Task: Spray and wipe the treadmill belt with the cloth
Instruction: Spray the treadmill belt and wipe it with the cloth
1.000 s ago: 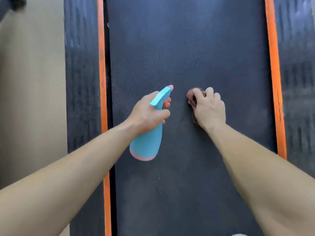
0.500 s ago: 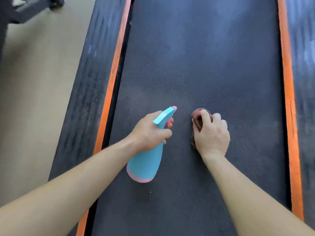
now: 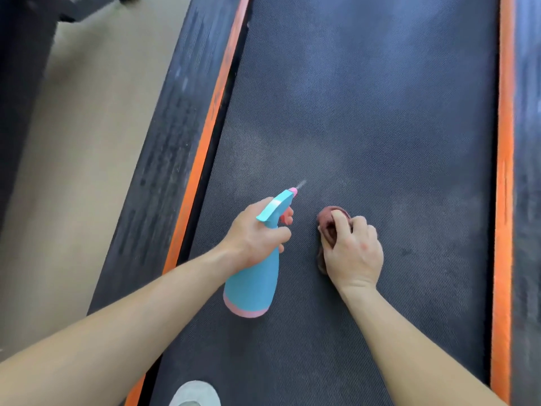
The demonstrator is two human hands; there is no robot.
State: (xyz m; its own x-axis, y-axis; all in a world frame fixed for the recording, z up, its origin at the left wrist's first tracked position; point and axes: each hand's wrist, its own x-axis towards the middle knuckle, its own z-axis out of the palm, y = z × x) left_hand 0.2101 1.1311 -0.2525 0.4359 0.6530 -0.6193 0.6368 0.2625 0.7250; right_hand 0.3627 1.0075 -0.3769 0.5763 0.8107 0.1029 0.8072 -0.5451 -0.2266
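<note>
The dark textured treadmill belt (image 3: pixel 366 112) runs away from me between two orange stripes. My left hand (image 3: pixel 257 234) grips a turquoise spray bottle (image 3: pixel 254 285) with a pink base, a finger on its trigger; a thin jet leaves the pink nozzle toward the belt ahead. Just to its right, my right hand (image 3: pixel 352 250) holds a bunched reddish-brown cloth (image 3: pixel 329 222) pressed on the belt. Most of the cloth is hidden under the fingers.
Orange stripes (image 3: pixel 503 171) and black side rails (image 3: pixel 169 136) border the belt on both sides. Beige floor (image 3: pixel 82 142) lies to the left, with a dark machine frame (image 3: pixel 17 83) at the top left. A grey shoe toe (image 3: pixel 194 394) shows at the bottom edge.
The view has swung so the belt now slants and more floor shows at left. Both hands sit lower in view, and spray now leaves the nozzle.
</note>
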